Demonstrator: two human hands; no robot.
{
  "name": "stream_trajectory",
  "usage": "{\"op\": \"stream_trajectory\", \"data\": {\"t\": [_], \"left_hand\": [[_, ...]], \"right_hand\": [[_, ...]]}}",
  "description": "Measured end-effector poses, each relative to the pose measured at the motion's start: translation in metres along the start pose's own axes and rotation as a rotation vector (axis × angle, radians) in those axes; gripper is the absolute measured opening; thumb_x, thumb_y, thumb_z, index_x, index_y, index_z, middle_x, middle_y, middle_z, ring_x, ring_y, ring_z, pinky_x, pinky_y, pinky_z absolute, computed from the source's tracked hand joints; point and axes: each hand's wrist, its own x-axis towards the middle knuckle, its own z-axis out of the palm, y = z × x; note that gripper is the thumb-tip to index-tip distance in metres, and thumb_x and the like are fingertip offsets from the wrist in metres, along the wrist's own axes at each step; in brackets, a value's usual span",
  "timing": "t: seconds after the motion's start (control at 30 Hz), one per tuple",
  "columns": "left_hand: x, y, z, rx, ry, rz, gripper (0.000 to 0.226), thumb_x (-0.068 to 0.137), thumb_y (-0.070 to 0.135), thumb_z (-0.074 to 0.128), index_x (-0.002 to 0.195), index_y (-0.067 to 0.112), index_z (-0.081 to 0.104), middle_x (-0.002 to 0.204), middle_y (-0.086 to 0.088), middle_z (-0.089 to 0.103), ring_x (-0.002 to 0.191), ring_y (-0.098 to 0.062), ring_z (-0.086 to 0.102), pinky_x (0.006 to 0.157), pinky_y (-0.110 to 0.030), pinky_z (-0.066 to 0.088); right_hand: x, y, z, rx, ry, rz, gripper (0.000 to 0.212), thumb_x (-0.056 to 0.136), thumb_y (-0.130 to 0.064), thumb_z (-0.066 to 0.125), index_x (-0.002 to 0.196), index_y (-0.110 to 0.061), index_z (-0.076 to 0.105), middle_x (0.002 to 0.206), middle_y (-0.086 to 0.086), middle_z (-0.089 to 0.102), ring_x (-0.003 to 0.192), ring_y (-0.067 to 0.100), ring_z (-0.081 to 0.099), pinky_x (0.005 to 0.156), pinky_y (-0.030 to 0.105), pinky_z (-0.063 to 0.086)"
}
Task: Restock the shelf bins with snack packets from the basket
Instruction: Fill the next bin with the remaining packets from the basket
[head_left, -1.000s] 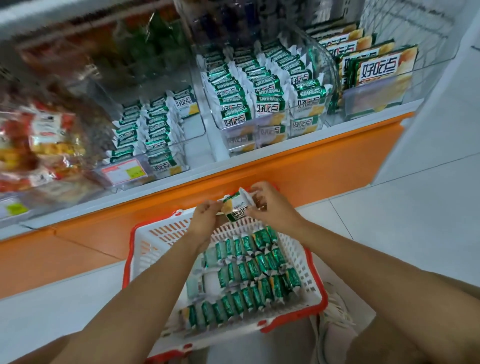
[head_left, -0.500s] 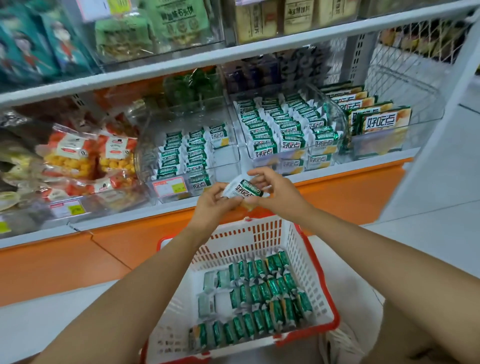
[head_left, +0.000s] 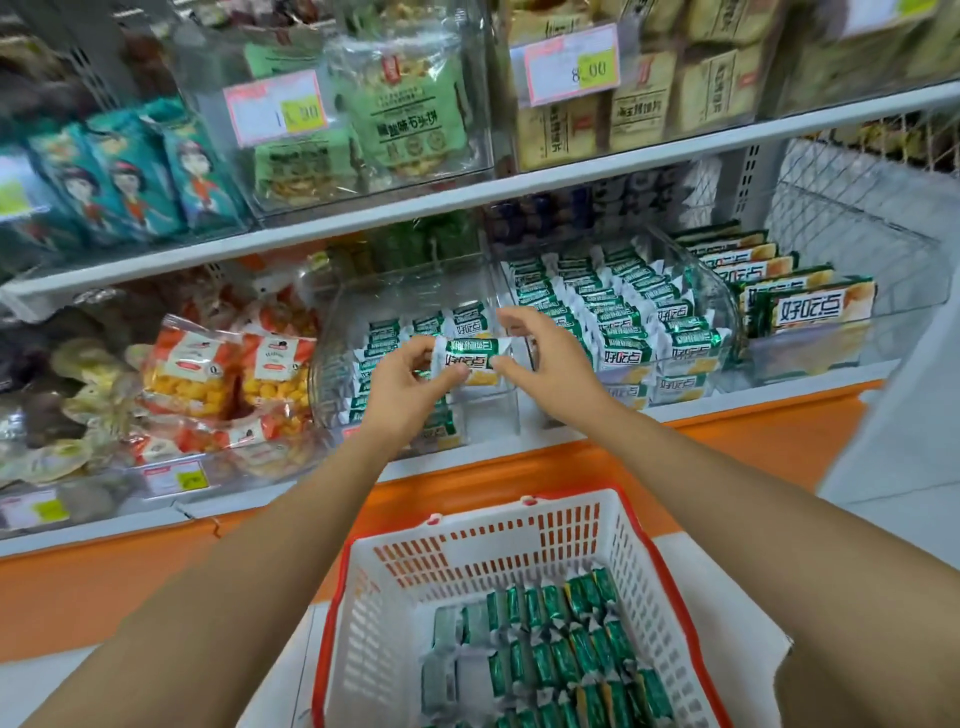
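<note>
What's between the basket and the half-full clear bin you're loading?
In the head view, the shelf's white front edge and the orange base panel below it separate the basket from the clear bin.

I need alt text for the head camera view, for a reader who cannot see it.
The left hand pinches a green-and-white snack packet at a clear shelf bin, the right hand open at its other end. Below, a white basket holds more packets.
</note>
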Motion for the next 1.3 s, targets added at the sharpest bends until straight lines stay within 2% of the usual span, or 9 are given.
{"op": "stream_trajectory", "data": {"t": [0.07, 0.13, 0.27, 0.37, 0.43, 0.57, 0.87, 1.03, 1.3], "left_hand": [[0.019, -0.013, -0.004, 0.045, 0.041, -0.054, 0.020, 0.083, 0.027, 0.079, 0.093, 0.014, 0.067, 0.090, 0.002, 0.071, 0.088, -0.019, 0.066, 0.080, -0.036, 0.051], [0.039, -0.029, -0.004, 0.073, 0.078, -0.121, 0.030, 0.082, 0.033, 0.079, 0.087, 0.011, 0.060, 0.075, 0.001, 0.058, 0.073, -0.019, 0.055, 0.070, -0.037, 0.043], [0.076, -0.048, 0.007, 0.082, 0.092, -0.212, 0.028, 0.080, 0.026, 0.081, 0.085, 0.016, 0.055, 0.064, -0.012, 0.047, 0.064, -0.021, 0.044, 0.062, -0.040, 0.041], [0.102, -0.058, 0.018, 0.102, 0.083, -0.244, 0.034, 0.079, 0.019, 0.082, 0.076, 0.022, 0.048, 0.060, 0.002, 0.036, 0.058, -0.017, 0.032, 0.059, -0.031, 0.030], [0.118, -0.066, 0.025, 0.133, 0.074, -0.266, 0.029, 0.077, 0.019, 0.083, 0.084, 0.017, 0.055, 0.061, 0.002, 0.038, 0.057, -0.016, 0.033, 0.056, -0.030, 0.031], [0.143, -0.075, 0.033, 0.254, 0.082, -0.298, 0.042, 0.077, 0.025, 0.083, 0.112, 0.012, 0.064, 0.082, -0.003, 0.055, 0.070, -0.018, 0.051, 0.066, -0.030, 0.046], [0.161, -0.093, 0.037, 0.550, 0.020, -0.207, 0.040, 0.072, 0.028, 0.087, 0.103, 0.014, 0.065, 0.072, 0.003, 0.056, 0.070, -0.020, 0.055, 0.059, -0.028, 0.039], [0.168, -0.109, 0.039, 0.724, 0.041, -0.174, 0.042, 0.060, 0.044, 0.091, 0.092, 0.024, 0.072, 0.092, -0.009, 0.064, 0.096, -0.037, 0.059, 0.084, -0.039, 0.052], [0.178, -0.103, 0.052, 0.918, 0.007, -0.269, 0.040, 0.069, 0.044, 0.085, 0.096, 0.023, 0.065, 0.110, -0.011, 0.058, 0.116, -0.035, 0.043, 0.084, -0.037, 0.044]], "right_hand": [[0.011, 0.007, 0.002, -0.076, 0.038, 0.014, 0.047, 0.094, -0.023, 0.061, 0.139, -0.016, 0.048, 0.139, 0.000, 0.053, 0.128, 0.017, 0.048, 0.108, 0.038, 0.039], [0.022, 0.015, 0.005, -0.137, 0.041, 0.016, 0.045, 0.096, -0.022, 0.058, 0.139, -0.014, 0.049, 0.141, 0.002, 0.052, 0.130, 0.020, 0.046, 0.110, 0.042, 0.036], [0.036, 0.026, 0.014, -0.186, -0.029, 0.010, 0.045, 0.097, -0.023, 0.055, 0.140, -0.015, 0.048, 0.147, 0.004, 0.045, 0.137, 0.020, 0.037, 0.118, 0.041, 0.024], [0.046, 0.034, 0.018, -0.262, -0.082, 0.012, 0.050, 0.097, -0.028, 0.053, 0.145, -0.020, 0.041, 0.156, 0.000, 0.032, 0.145, 0.017, 0.024, 0.120, 0.040, 0.018], [0.052, 0.038, 0.017, -0.318, -0.129, 0.023, 0.057, 0.097, -0.032, 0.052, 0.150, -0.021, 0.033, 0.160, 0.000, 0.020, 0.147, 0.017, 0.018, 0.121, 0.040, 0.017], [0.065, 0.046, 0.012, -0.387, -0.231, 0.013, 0.068, 0.098, -0.043, 0.049, 0.155, -0.019, 0.020, 0.164, 0.000, 0.006, 0.149, 0.017, 0.011, 0.119, 0.037, 0.014], [0.079, 0.049, 0.007, -0.349, -0.259, 0.012, 0.068, 0.098, -0.047, 0.048, 0.154, -0.016, 0.024, 0.163, 0.000, 0.014, 0.147, 0.017, 0.018, 0.116, 0.037, 0.020], [0.078, 0.050, 0.007, -0.367, -0.271, 0.006, 0.069, 0.098, -0.047, 0.048, 0.154, -0.016, 0.023, 0.163, 0.000, 0.013, 0.148, 0.017, 0.017, 0.117, 0.037, 0.019], [0.076, 0.053, 0.007, -0.353, -0.261, -0.002, 0.069, 0.098, -0.045, 0.048, 0.155, -0.016, 0.021, 0.163, -0.001, 0.011, 0.148, 0.016, 0.015, 0.116, 0.036, 0.019]]}}
